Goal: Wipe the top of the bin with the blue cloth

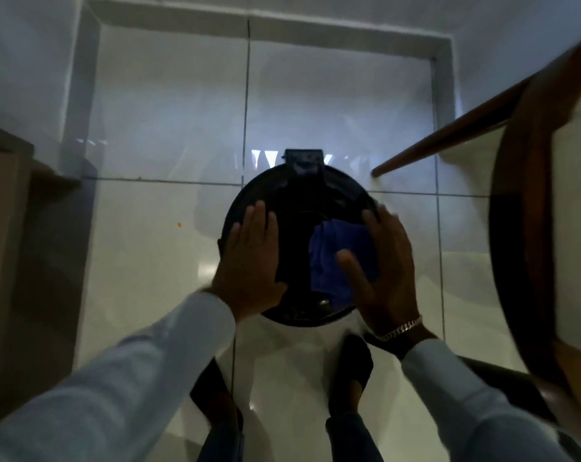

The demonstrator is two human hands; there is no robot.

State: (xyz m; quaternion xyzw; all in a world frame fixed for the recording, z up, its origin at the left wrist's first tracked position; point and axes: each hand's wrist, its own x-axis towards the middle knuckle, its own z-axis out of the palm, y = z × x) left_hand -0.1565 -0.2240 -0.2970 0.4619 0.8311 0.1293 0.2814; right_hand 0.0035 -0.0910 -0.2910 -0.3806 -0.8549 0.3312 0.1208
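In the head view, a round black bin (302, 201) is seen from above at the centre of a glossy white tiled floor (142, 248), its hinge bracket at twelve o'clock. The blue cloth (335, 258) is spread on the lid between three and five o'clock of the lid's centre. It is pressed down under the right hand (379, 265), whose fingers are extended and splayed over it rather than clenched; the thumb lies across the cloth's near edge. The left hand (252, 261) is laid flat and released on the lid at nine o'clock, nothing being grasped, apparently to steady the bin. A brown chair (529, 228) is seen at three o'clock of the bin, well apart from it.

Wiping is judged to be under way, since the cloth is in contact with the lid. How much of the surface has been cleaned cannot be told: the lid is dark and no streaks are visible. The nine-to-twelve o'clock portion, uncovered by the cloth, is presumed left to wipe.
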